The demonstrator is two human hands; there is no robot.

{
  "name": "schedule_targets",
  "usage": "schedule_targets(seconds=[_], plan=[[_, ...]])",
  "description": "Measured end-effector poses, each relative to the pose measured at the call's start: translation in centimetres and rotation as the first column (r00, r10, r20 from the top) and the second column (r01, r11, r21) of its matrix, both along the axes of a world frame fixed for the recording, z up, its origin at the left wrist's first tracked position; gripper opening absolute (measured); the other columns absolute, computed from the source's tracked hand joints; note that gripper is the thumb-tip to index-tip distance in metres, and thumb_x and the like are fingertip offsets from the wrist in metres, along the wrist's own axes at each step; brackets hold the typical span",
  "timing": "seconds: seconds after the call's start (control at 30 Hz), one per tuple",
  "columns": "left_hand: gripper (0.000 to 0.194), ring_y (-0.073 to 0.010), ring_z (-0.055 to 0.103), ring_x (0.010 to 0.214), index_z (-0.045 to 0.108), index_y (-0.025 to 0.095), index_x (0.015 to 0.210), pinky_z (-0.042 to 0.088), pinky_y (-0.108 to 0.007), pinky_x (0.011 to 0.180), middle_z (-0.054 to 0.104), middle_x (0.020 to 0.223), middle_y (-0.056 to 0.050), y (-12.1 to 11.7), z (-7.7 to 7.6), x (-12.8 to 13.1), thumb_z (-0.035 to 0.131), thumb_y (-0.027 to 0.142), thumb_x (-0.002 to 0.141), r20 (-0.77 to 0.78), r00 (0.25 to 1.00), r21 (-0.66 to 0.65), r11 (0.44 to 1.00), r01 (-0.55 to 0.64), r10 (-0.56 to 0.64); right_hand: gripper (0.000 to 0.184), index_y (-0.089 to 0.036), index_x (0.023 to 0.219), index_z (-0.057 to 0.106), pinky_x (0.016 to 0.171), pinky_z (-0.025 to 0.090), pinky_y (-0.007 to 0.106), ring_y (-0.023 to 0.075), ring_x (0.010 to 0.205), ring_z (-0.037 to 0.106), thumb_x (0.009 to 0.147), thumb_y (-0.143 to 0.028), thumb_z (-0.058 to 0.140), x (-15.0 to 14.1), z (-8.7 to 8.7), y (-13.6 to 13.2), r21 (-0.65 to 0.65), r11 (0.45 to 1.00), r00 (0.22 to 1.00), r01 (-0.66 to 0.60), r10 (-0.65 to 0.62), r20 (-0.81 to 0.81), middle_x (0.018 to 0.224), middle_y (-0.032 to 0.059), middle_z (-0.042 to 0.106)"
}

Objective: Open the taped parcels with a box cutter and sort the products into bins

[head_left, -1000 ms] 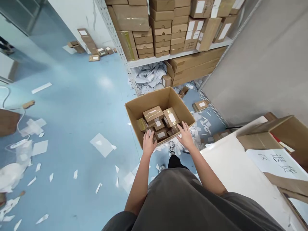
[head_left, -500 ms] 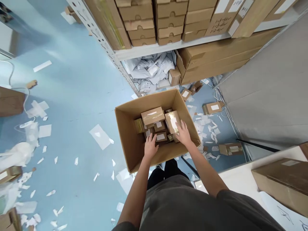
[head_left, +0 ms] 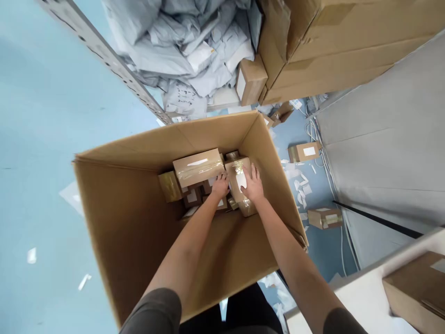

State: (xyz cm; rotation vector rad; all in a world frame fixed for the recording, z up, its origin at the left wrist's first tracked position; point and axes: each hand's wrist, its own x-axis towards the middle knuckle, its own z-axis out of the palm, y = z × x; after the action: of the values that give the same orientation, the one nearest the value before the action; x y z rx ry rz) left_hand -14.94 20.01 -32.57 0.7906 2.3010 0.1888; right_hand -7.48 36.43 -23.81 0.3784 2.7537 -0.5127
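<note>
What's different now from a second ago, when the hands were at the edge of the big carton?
Both hands went down into the big carton. The right hand now lies on a taped parcel; the left hand touches the small parcels beside it. The head dropped closer too. The long parcel and the carton stayed put.

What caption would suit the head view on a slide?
Both hands, left hand and right hand, reach into a large cardboard carton and touch a taped parcel.

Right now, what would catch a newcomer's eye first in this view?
The big open carton fills the middle, with both arms reaching into it. At its bottom the left hand and right hand rest on small taped parcels. Behind it, grey mailer bags are heaped under the shelf.
</note>
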Motion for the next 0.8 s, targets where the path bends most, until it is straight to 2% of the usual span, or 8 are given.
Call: schedule_targets(seconds=[0.13, 0.2, 0.27, 0.33, 0.43, 0.6, 0.7, 0.8], plan=[[0.096, -0.0385, 0.026, 0.154, 0.025, 0.014, 0.164, 0.027, -0.054, 0.123, 0.029, 0.169, -0.02, 3.9, -6.0, -4.6, 0.072, 0.026, 0.081, -0.007, 0.997, 0.052, 0.995, -0.081, 0.082, 0.113, -0.035, 0.168, 0.007, 0.12, 0.033, 0.062, 0.0435, 0.158, 0.005, 0.08, -0.02, 0.077, -0.1, -4.1, 1.4, -0.033, 0.999, 0.999, -0.02, 0.018, -0.047, 0.174, 0.0073, -0.012], [0.095, -0.0397, 0.033, 0.149, 0.03, 0.012, 0.162, 0.024, -0.057, 0.123, 0.039, 0.163, -0.022, 5.4, -7.9, -5.7, 0.074, 0.031, 0.08, -0.017, 0.989, 0.055, 0.988, -0.143, 0.144, 0.118, -0.036, 0.167, 0.004, 0.121, 0.03, 0.064, 0.0447, 0.158, 0.003, 0.078, -0.019, 0.079, 0.3, -5.6, 2.2, -0.045, 0.999, 0.998, -0.03, 0.028, -0.054, 0.174, 0.0062, -0.014], [0.094, -0.0412, 0.039, 0.144, 0.036, 0.009, 0.158, 0.023, -0.059, 0.122, 0.046, 0.155, -0.025, 6.2, -8.9, -5.6, 0.076, 0.036, 0.078, -0.034, 0.98, 0.062, 0.979, -0.194, 0.196, 0.12, -0.036, 0.167, 0.003, 0.121, 0.028, 0.066, 0.0457, 0.158, 0.001, 0.077, -0.018, 0.08, 0.7, -6.8, 2.9, -0.047, 0.998, 0.998, -0.036, 0.034, -0.046, 0.174, 0.0059, -0.015], [0.09, -0.0413, 0.04, 0.142, 0.041, 0.008, 0.154, 0.025, -0.058, 0.121, 0.049, 0.151, -0.025, 6.3, -8.7, -4.2, 0.077, 0.038, 0.077, -0.068, 0.967, 0.106, 0.965, -0.238, 0.246, 0.122, -0.037, 0.167, 0.003, 0.121, 0.027, 0.066, 0.0456, 0.158, 0.001, 0.076, -0.017, 0.081, 1.2, -7.6, 3.5, -0.044, 0.998, 0.999, -0.037, 0.035, -0.036, 0.174, 0.0059, -0.016], [0.079, -0.0395, 0.032, 0.15, 0.043, 0.016, 0.152, 0.026, -0.056, 0.123, 0.045, 0.156, -0.019, 5.2, -6.9, -0.5, 0.073, 0.037, 0.083, -0.103, 0.957, 0.25, 0.938, -0.239, 0.271, 0.122, -0.036, 0.167, 0.004, 0.122, 0.028, 0.063, 0.0438, 0.158, 0.004, 0.076, -0.019, 0.083, 1.6, -7.7, 4.1, -0.036, 0.999, 0.999, -0.032, 0.031, -0.032, 0.174, 0.0066, -0.016], [0.059, -0.0344, 0.004, 0.161, 0.05, 0.019, 0.148, 0.024, -0.055, 0.128, 0.037, 0.165, -0.012, 2.2, -3.2, 6.2, 0.064, 0.031, 0.092, -0.078, 0.976, 0.429, 0.89, -0.152, 0.204, 0.121, -0.038, 0.167, 0.011, 0.121, 0.032, 0.058, 0.0419, 0.158, 0.01, 0.074, -0.028, 0.088, 1.4, -6.4, 4.6, -0.049, 0.998, 0.999, -0.03, 0.031, 0.022, 0.174, 0.006, -0.016], [0.049, -0.0307, 0.003, 0.162, 0.055, 0.023, 0.145, 0.029, -0.053, 0.128, 0.043, 0.162, -0.009, 0.4, -2.1, 9.0, 0.058, 0.026, 0.095, -0.058, 0.979, 0.47, 0.871, -0.144, 0.193, 0.128, -0.036, 0.167, 0.014, 0.119, 0.036, 0.056, 0.0457, 0.156, 0.017, 0.067, -0.033, 0.094, 1.3, -5.6, 4.7, -0.075, 0.997, 0.987, -0.034, 0.045, 0.151, 0.173, 0.0086, -0.018], [0.045, -0.0322, 0.003, 0.162, 0.059, 0.026, 0.14, 0.034, -0.055, 0.126, 0.042, 0.163, -0.008, -1.1, -1.4, 10.9, 0.061, 0.025, 0.095, -0.032, 0.968, 0.477, 0.855, -0.203, 0.248, 0.116, -0.035, 0.165, 0.025, 0.116, 0.038, 0.055, 0.0467, 0.152, 0.028, 0.07, -0.029, 0.092, 2.3, -4.8, 4.1, -0.097, 0.988, 0.959, -0.123, 0.143, 0.245, 0.173, 0.0116, -0.018]])
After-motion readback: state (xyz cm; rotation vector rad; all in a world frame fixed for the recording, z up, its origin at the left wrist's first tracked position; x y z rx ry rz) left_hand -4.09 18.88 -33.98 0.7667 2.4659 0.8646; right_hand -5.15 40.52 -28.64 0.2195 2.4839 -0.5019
